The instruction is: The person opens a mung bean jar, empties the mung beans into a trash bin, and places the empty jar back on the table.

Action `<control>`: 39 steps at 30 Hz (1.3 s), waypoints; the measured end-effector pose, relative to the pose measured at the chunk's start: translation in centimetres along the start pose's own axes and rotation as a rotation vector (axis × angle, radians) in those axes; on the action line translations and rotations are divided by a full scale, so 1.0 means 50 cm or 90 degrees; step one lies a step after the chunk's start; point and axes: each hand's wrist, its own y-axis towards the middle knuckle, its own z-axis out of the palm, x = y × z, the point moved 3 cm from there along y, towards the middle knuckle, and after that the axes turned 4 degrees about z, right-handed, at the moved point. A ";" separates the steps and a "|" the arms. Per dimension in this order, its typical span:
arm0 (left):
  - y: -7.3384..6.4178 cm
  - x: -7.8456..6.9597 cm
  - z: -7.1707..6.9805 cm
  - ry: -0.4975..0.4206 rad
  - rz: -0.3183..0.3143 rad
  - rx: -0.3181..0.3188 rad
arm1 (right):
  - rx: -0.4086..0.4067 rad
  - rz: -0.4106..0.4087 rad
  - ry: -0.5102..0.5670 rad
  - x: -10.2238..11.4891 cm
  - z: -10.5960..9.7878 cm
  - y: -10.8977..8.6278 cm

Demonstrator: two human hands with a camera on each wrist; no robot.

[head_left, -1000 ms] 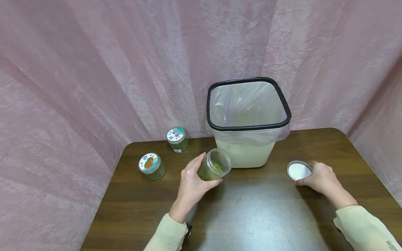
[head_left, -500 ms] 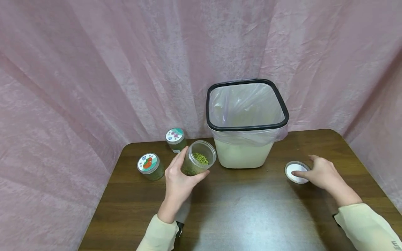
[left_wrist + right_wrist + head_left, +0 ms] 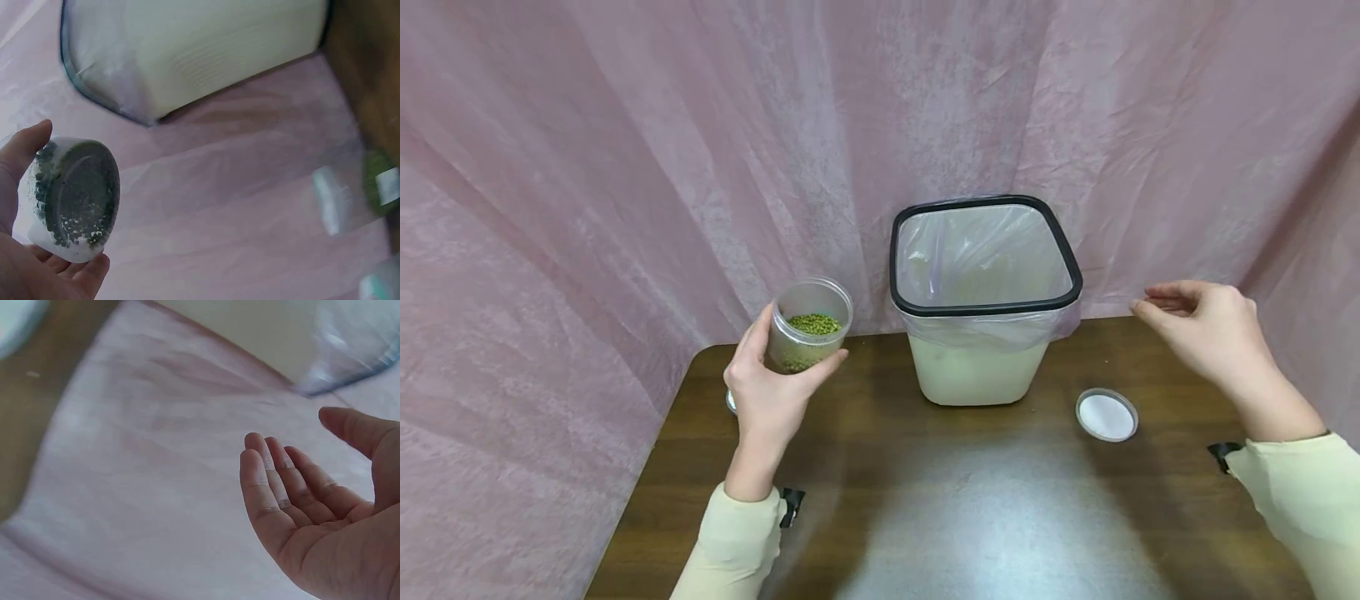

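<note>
Both hands have shifted since the earlier frame: the left hand (image 3: pixel 766 398) has carried the jar (image 3: pixel 793 343) up and left, further from the bin, and the right hand (image 3: pixel 1213 329) has come up off the lid, leaving it behind.

OK, biggest stuff first. Pink curtain (image 3: pixel 880 125) across the back, brown table (image 3: pixel 955 467) below it. Bin (image 3: pixel 977 367) stands at the back of the table, lined with a clear bag (image 3: pixel 992 258), mouth up.

Now the bit I'd say matters most: jar vs bin. The jar's held in the air just left of the bin, not over it, with a gap between the two rims. Its long axis looks close to upright, maybe leaning a touch right; hard to be exact from up there. Left hand has it gripped around the side, thumb on the bin side. Right hand is across on the far side of the bin, fingers loose, holding nothing, so the left one's the jar hand.

Smaller stuff: a spare jar (image 3: pixel 378 181) shows in the left wrist view. Lid (image 3: pixel 1107 416) lies white face up right of the bin, below the right hand. Beans (image 3: pixel 815 324), green, are sitting inside the held jar.
</note>
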 end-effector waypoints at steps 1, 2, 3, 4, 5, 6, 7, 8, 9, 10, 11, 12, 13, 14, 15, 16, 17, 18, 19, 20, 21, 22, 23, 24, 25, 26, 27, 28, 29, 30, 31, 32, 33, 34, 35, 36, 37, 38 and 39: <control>0.011 -0.006 -0.006 0.007 0.008 -0.008 | -0.008 -0.003 -0.002 0.015 -0.012 0.006; 0.022 -0.012 -0.012 0.014 0.018 -0.016 | -0.011 -0.005 -0.002 0.030 -0.023 0.011; 0.031 -0.019 -0.016 0.018 0.029 -0.023 | -0.009 -0.007 -0.002 0.044 -0.031 0.016; 0.040 -0.026 -0.020 0.021 0.042 -0.027 | -0.005 -0.011 -0.005 0.058 -0.037 0.021; 0.047 -0.033 -0.023 0.022 0.054 -0.032 | 0.001 -0.014 -0.009 0.073 -0.041 0.025; 0.054 -0.040 -0.025 0.020 0.064 -0.034 | 0.008 -0.020 -0.011 0.086 -0.043 0.028; 0.060 -0.047 -0.026 0.015 0.071 -0.037 | 0.015 -0.024 -0.012 0.100 -0.044 0.032; 0.066 -0.052 -0.026 0.011 0.077 -0.038 | 0.023 -0.028 -0.011 0.112 -0.043 0.035; 0.071 -0.058 -0.026 0.007 0.081 -0.036 | 0.029 -0.032 -0.013 0.123 -0.042 0.038; 0.075 -0.062 -0.025 0.004 0.083 -0.031 | 0.034 -0.034 -0.011 0.133 -0.038 0.042; 0.078 -0.065 -0.023 0.003 0.085 -0.027 | 0.037 -0.035 -0.010 0.141 -0.034 0.046; 0.081 -0.068 -0.021 -0.001 0.087 -0.023 | 0.039 -0.035 -0.008 0.148 -0.030 0.050; 0.084 -0.070 -0.019 -0.005 0.088 -0.020 | 0.041 -0.033 -0.010 0.154 -0.026 0.054; 0.087 -0.072 -0.016 -0.002 0.090 -0.014 | 0.042 -0.031 -0.012 0.160 -0.022 0.058; 0.089 -0.073 -0.014 0.000 0.091 -0.009 | 0.044 -0.029 -0.015 0.164 -0.018 0.062; 0.092 -0.074 -0.012 0.001 0.092 -0.006 | 0.046 -0.024 -0.017 0.167 -0.014 0.066; 0.094 -0.075 -0.010 0.003 0.094 -0.004 | 0.048 -0.021 -0.022 0.170 -0.010 0.070; 0.096 -0.075 -0.008 0.005 0.095 -0.001 | 0.050 -0.018 -0.026 0.173 -0.006 0.073; 0.099 -0.075 -0.007 0.006 0.096 0.000 | 0.053 -0.014 -0.030 0.175 -0.003 0.076; 0.101 -0.076 -0.005 0.007 0.097 0.002 | 0.055 -0.012 -0.035 0.176 0.000 0.079; 0.103 -0.076 -0.004 0.007 0.099 0.003 | 0.056 -0.011 -0.040 0.178 0.003 0.081; 0.105 -0.076 -0.003 0.006 0.100 0.004 | 0.054 -0.011 -0.043 0.180 0.005 0.084; 0.107 -0.077 -0.001 0.007 0.102 0.006 | 0.051 -0.012 -0.046 0.182 0.006 0.086; 0.108 -0.077 0.000 0.007 0.104 0.007 | 0.051 -0.011 -0.046 0.185 0.008 0.087; 0.110 -0.077 0.002 0.007 0.104 0.008 | 0.050 -0.008 -0.047 0.187 0.009 0.089; 0.112 -0.076 0.005 0.006 0.105 0.011 | 0.048 -0.006 -0.048 0.189 0.010 0.091; 0.114 -0.076 0.008 0.006 0.106 0.013 | 0.045 -0.003 -0.049 0.191 0.010 0.093; 0.116 -0.075 0.011 0.004 0.106 0.016 | 0.043 -0.001 -0.050 0.194 0.011 0.095; 0.118 -0.075 0.014 0.004 0.106 0.019 | 0.042 0.001 -0.050 0.197 0.011 0.097; 0.120 -0.075 0.017 0.003 0.106 0.021 | 0.041 0.002 -0.052 0.199 0.011 0.099; 0.122 -0.074 0.020 0.002 0.106 0.024 | 0.041 0.003 -0.057 0.201 0.011 0.101; 0.125 -0.074 0.023 -0.001 0.106 0.026 | 0.039 0.001 -0.060 0.203 0.012 0.103; 0.128 -0.073 0.025 0.000 0.106 0.029 | 0.038 -0.003 -0.065 0.206 0.013 0.106; 0.131 -0.073 0.027 0.002 0.107 0.031 | 0.037 -0.004 -0.069 0.208 0.013 0.108; 0.134 -0.072 0.029 0.003 0.107 0.034 | 0.039 -0.004 -0.073 0.210 0.015 0.111; 0.138 -0.071 0.031 0.001 0.109 0.036 | 0.040 -0.004 -0.077 0.211 0.016 0.114; 0.141 -0.070 0.033 0.002 0.111 0.039 | 0.044 -0.003 -0.081 0.212 0.017 0.117; 0.146 -0.069 0.035 0.003 0.113 0.043 | 0.045 -0.004 -0.082 0.213 0.019 0.120; 0.151 -0.068 0.038 0.008 0.116 0.049 | 0.049 -0.002 -0.083 0.214 0.020 0.123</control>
